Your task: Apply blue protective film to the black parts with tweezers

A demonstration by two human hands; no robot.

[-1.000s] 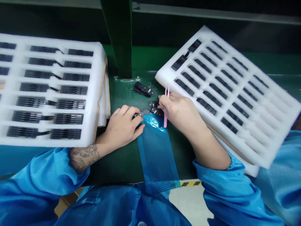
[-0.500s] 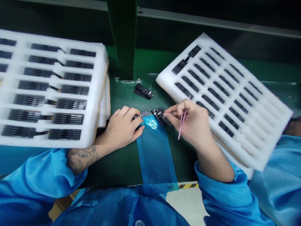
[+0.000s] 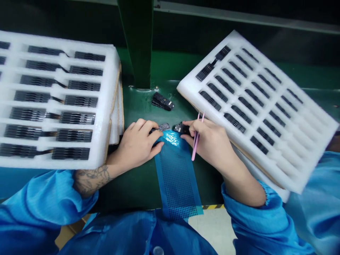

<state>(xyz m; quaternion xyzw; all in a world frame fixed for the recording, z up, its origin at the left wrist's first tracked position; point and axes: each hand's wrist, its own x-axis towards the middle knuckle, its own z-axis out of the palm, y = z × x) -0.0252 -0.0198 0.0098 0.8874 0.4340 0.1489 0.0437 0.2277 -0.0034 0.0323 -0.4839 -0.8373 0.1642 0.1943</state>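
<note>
Through the head camera I see my two bare hands at work over the green table (image 3: 127,193). My right hand (image 3: 209,138) has a dark black part (image 3: 181,128) pinched between thumb and forefinger, its small light-coloured contacts turned to the left. That part sits just above the shiny top end of a blue perforated strip (image 3: 177,177), on its right side. The same hand keeps pink tweezers (image 3: 196,142) tucked along the fingers; their two tips point away from me, slightly apart, and grip nothing.

My left hand (image 3: 138,143) lies low over the table with its fingers curled. From under the forefinger a greyish-black piece (image 3: 164,126) pokes out, at the upper left corner of the strip. The fingers cover the rest of it, so I cannot tell whether they grasp it or only steady it. The two black parts lie near each other, with a narrow gap between them.

Farther up the table I see a small fanned stack of black parts (image 3: 162,102), well apart from both hands. On my left, a white foam tray (image 3: 99,131) carries rows of paired black pieces; on my right, a slanted foam tray (image 3: 300,141) carries more, near my right hand. Beyond it shows another person's blue sleeve (image 3: 322,191).
</note>
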